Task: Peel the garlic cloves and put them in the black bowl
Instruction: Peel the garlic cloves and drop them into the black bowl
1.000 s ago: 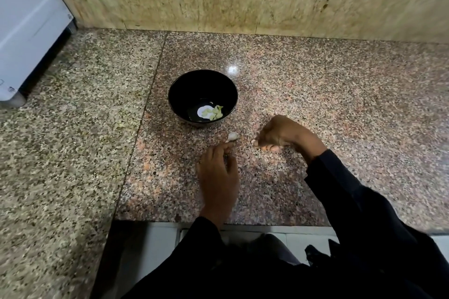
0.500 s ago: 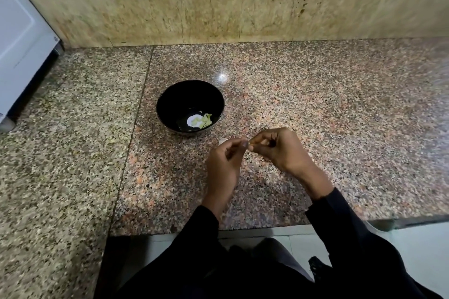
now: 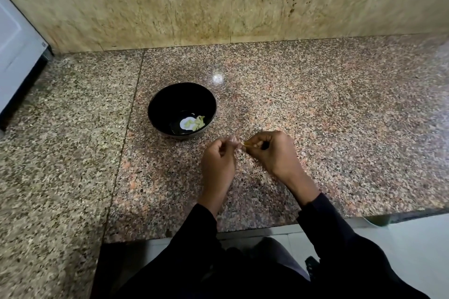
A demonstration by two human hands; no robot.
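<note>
both hands (image 3: 220, 162) (image 3: 273, 153) now raised together, pinching garlic clove (image 3: 239, 145), beside black bowl (image 3: 170, 94)

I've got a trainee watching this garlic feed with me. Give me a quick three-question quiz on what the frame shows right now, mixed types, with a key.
1. True or false: the black bowl holds nothing at all.
2. Multiple choice: where do the left hand and right hand meet?
A. inside the bowl
B. just in front of the bowl, to its right, over the granite counter
C. against the back wall
3. Fill in: the fingers of both hands pinch a small pale ____ between them.

Key
1. False: pale yellow-green pieces lie at its bottom.
2. B
3. garlic clove; whether it is fully peeled cannot be told.
</note>
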